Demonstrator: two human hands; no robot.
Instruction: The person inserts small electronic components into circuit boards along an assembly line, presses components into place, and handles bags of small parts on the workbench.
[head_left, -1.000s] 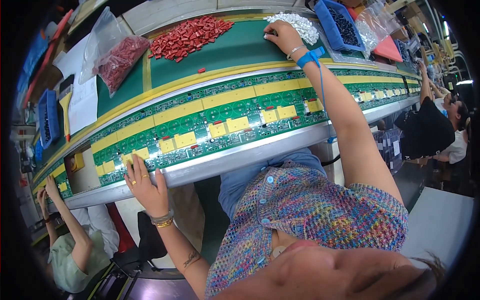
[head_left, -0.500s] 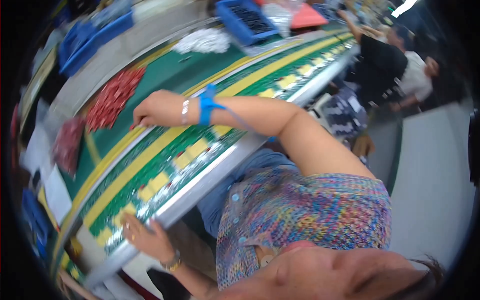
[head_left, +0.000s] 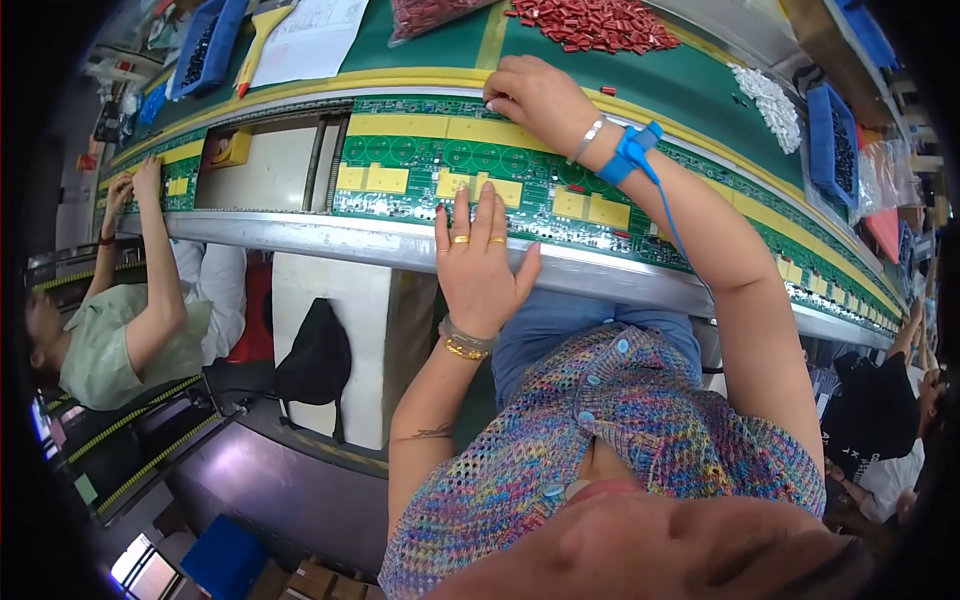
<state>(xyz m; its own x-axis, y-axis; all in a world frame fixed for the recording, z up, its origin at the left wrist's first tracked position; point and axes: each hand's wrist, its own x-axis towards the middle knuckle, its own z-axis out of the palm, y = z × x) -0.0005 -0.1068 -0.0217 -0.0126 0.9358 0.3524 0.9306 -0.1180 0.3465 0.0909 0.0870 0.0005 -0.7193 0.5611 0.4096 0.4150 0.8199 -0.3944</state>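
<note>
A green-topped workbench (head_left: pixel 690 90) ran across the upper view; below it stood a white panel (head_left: pixel 368 350). Lower left, pale glare (head_left: pixel 243 457) marked a dark glossy surface (head_left: pixel 275 505) near cardboard boxes (head_left: pixel 312 580).

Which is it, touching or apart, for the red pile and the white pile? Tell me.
Apart. The head view shows green work surface between the red pile and the white pile.

Around me is an electronics assembly workshop: printed circuit boards (head_left: pixel 590 207) line a long metal rail (head_left: pixel 590 265), red components (head_left: pixel 600 25) lie heaped on the worktop (head_left: pixel 700 90), and co-workers (head_left: pixel 130 345) work farther along.
</note>
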